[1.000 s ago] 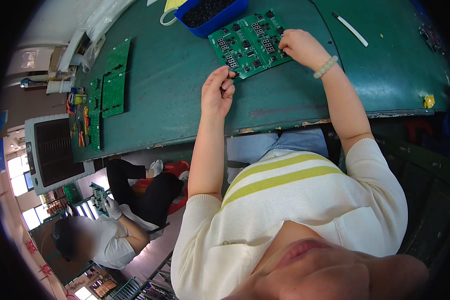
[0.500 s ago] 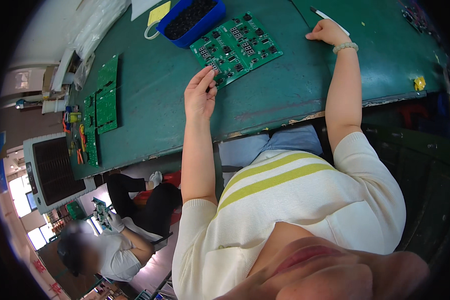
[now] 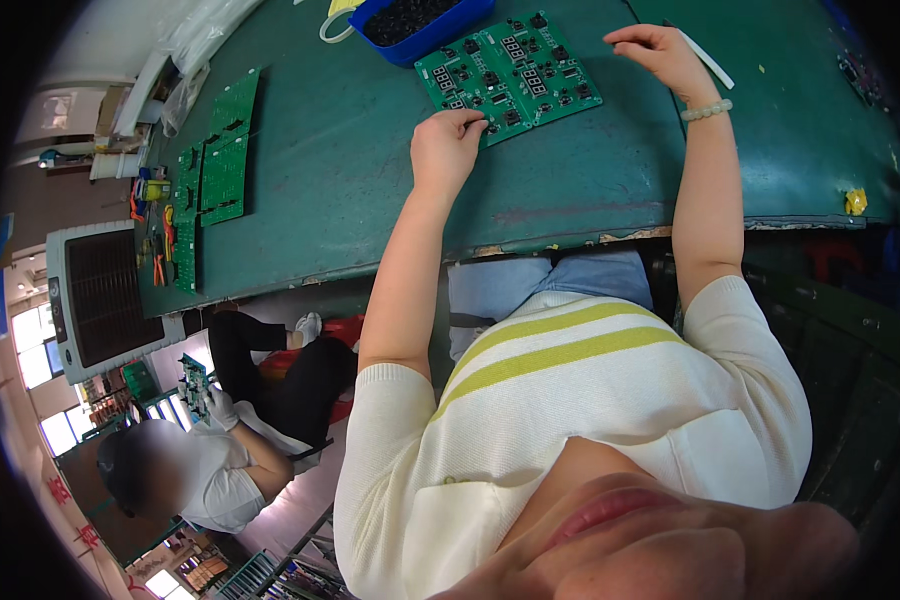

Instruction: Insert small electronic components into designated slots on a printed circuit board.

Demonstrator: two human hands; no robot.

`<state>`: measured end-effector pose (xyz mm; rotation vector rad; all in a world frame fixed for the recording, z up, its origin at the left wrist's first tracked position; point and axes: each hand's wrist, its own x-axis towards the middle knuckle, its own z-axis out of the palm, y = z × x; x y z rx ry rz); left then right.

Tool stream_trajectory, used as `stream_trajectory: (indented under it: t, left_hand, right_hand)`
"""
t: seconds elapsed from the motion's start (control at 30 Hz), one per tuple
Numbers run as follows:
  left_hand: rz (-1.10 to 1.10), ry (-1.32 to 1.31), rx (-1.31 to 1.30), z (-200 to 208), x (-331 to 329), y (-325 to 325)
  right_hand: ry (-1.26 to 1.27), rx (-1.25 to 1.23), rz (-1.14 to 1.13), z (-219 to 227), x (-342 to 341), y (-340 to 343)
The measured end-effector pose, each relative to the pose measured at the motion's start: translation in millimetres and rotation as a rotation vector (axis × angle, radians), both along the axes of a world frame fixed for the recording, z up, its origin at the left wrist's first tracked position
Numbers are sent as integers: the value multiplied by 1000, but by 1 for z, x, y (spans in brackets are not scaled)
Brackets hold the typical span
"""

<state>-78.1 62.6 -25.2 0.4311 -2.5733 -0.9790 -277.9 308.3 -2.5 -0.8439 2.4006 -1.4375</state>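
Note:
A green circuit board (image 3: 518,125) lies on the green work table (image 3: 570,170), set with digit displays, black buttons and other small parts. At its near-left edge is my left hand (image 3: 447,150), fingertips closed together over the board's near parts. Whatever is between those fingertips is too small or hidden to make out. My right hand (image 3: 670,65) is held over the table to the right of the board, apart from it, with thumb and fingers slightly spread and nothing visible in them. Close by that hand lies a white pen-like stick (image 3: 710,62).
Behind the board stands a blue bin (image 3: 420,42) of small black parts, beside a roll of tape (image 3: 336,26). More green boards (image 3: 232,165) and pliers (image 3: 157,262) lie at the left. A yellow scrap (image 3: 856,201) sits near the right edge. A seated co-worker (image 3: 235,470) holds a board.
My left hand has moved right along the board's near edge and turned knuckles-up. My right hand's fingers have spread. The whole view has shifted a little.

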Motion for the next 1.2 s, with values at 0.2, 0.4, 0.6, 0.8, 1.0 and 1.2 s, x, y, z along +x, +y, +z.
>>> stream_trajectory:
  t: [0.2,0.4,0.6,0.8,1.0,1.2]
  left_hand:
    - [-122,65,-174,-3,2,-3]
    - [-115,40,-134,0,0,0]
    - [-140,57,-192,0,-1,-3]
    - [-156,18,-333,-1,0,-1]
    - [-43,50,75,-2,0,-7]
    - [175,249,1689,17,9,-33]
  right_hand:
    - [-2,-86,276,-8,25,-40]
    - [179,160,258,-10,44,-56]
    - [439,207,206,-15,49,-60]
    - [449,354,156,-16,58,-65]
    - [544,595,13,-6,73,-83]
    - [-140,-145,32,-26,42,-64]
